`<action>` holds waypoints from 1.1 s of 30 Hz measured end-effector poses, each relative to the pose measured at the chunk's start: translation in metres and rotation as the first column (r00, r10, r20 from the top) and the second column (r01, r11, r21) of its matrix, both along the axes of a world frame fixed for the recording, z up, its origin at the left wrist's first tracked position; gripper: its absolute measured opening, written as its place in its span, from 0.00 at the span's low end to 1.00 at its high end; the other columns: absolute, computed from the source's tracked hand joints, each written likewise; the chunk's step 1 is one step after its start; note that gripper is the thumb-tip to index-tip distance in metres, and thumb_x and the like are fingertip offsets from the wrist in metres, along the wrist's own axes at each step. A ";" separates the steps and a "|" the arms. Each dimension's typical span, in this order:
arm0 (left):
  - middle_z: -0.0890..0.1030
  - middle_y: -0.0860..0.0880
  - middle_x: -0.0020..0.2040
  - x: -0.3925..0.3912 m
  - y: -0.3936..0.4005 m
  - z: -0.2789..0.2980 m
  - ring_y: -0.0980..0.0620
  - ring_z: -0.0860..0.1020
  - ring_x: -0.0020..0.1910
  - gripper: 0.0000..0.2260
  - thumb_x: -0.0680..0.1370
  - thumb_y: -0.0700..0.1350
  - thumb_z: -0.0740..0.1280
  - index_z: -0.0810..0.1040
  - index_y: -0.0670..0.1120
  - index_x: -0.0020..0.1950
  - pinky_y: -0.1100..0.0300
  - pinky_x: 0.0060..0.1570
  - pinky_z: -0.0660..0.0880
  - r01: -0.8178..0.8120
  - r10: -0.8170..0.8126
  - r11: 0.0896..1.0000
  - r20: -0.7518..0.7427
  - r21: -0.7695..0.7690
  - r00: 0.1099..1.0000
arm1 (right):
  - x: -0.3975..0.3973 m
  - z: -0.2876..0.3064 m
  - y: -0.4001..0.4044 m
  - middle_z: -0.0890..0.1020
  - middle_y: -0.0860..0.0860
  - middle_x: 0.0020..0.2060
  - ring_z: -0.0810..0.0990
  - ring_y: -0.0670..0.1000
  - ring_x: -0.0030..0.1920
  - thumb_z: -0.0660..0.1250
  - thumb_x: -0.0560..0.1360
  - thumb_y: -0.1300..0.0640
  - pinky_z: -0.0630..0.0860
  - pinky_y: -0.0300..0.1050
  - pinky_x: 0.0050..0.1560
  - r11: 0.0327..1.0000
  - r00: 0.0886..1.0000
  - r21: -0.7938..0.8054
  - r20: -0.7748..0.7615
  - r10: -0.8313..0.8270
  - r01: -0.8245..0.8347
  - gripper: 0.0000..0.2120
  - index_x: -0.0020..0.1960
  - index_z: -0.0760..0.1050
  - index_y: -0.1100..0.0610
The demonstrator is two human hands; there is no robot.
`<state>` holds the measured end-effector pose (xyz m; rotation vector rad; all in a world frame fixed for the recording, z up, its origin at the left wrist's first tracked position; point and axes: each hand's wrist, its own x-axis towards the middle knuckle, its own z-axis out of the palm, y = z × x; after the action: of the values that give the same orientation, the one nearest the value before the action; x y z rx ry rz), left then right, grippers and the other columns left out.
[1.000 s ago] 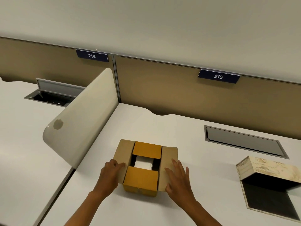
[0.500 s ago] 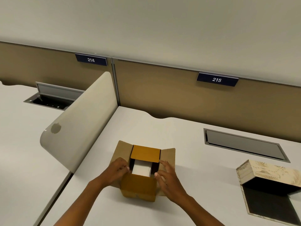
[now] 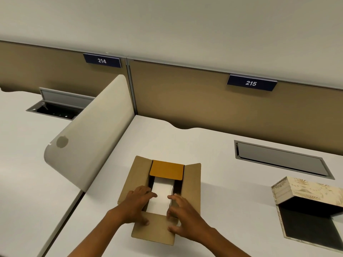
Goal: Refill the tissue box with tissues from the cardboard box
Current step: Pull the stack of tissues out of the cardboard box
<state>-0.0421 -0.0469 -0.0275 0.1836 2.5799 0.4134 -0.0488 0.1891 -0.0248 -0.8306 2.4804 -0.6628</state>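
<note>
Head view, looking down at a white counter (image 3: pixel 213 154) backed by a tan partition.

Sitting near the front edge: the cardboard box (image 3: pixel 192 182), all four flaps folded out, the far flap (image 3: pixel 167 169) showing an orange-yellow face, the near flap (image 3: pixel 154 230) hanging toward the camera. Showing through the opening: a white stack of tissues (image 3: pixel 162 195), lying down inside the box between its dark inner walls.

Reaching in from both sides: the left hand (image 3: pixel 137 203), fingers spread and curling over the left edge of the stack, thumb pressing on the near flap. Mirroring it, the right hand (image 3: pixel 182 216), fingers bent at the right edge of the stack, thumb low against the near flap. Both hands loosely parted, bracketing the tissues; whether gripping or only touching, hard to tell, the fingertips being a little blurred.

Waiting well off to the right: the tissue box (image 3: pixel 304 190), pale with a leafy pattern, tipped up with its dark hollow underside facing the camera and a black shadowed patch below it.

Lying behind that, flush in the counter: a grey cable hatch (image 3: pixel 282 160), closed. Standing to the left: a cream rounded divider (image 3: pixel 89 130), separating a neighbouring desk with an open hatch (image 3: pixel 57 106). Hanging on the partition: blue number plates reading 214 (image 3: pixel 102 60) and 215 (image 3: pixel 251 83).
</note>
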 end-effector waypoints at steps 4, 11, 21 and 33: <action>0.62 0.51 0.77 -0.007 0.010 0.002 0.47 0.60 0.75 0.39 0.69 0.57 0.75 0.59 0.55 0.75 0.48 0.74 0.60 -0.083 0.084 0.996 -0.034 0.026 0.996 | -0.006 -0.002 -0.011 0.60 0.42 0.76 0.59 0.49 0.76 0.72 0.71 0.46 0.65 0.48 0.73 0.992 0.987 -0.056 0.125 -0.104 0.111 0.20 0.61 0.71 0.43; 0.66 0.45 0.76 -0.037 0.039 -0.001 0.44 0.66 0.73 0.33 0.75 0.51 0.71 0.60 0.48 0.75 0.50 0.68 0.68 -0.648 0.569 0.624 0.315 0.437 0.760 | -0.040 -0.009 -0.040 0.65 0.48 0.75 0.65 0.52 0.74 0.63 0.80 0.53 0.67 0.48 0.70 0.768 0.703 -0.101 0.491 -0.515 0.633 0.27 0.76 0.59 0.50; 0.71 0.45 0.72 -0.056 0.040 -0.026 0.46 0.71 0.69 0.28 0.76 0.50 0.68 0.64 0.44 0.73 0.53 0.66 0.70 -0.775 0.553 0.484 0.545 0.406 0.630 | -0.072 -0.032 -0.073 0.65 0.56 0.73 0.67 0.56 0.70 0.62 0.78 0.51 0.68 0.45 0.59 0.594 0.294 0.160 0.750 -0.592 0.788 0.33 0.77 0.53 0.60; 0.57 0.41 0.79 -0.061 0.051 -0.048 0.42 0.59 0.77 0.40 0.76 0.46 0.66 0.44 0.42 0.79 0.49 0.73 0.64 -0.829 0.651 0.419 0.514 0.371 0.559 | -0.080 -0.057 -0.085 0.68 0.57 0.71 0.72 0.56 0.67 0.61 0.78 0.51 0.70 0.42 0.53 0.539 0.275 0.192 0.693 -0.666 0.820 0.33 0.77 0.51 0.61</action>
<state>-0.1033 0.0041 -0.0759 -0.8444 1.9863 1.4576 -0.1292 0.1040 -0.0820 0.6434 1.9087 -1.2770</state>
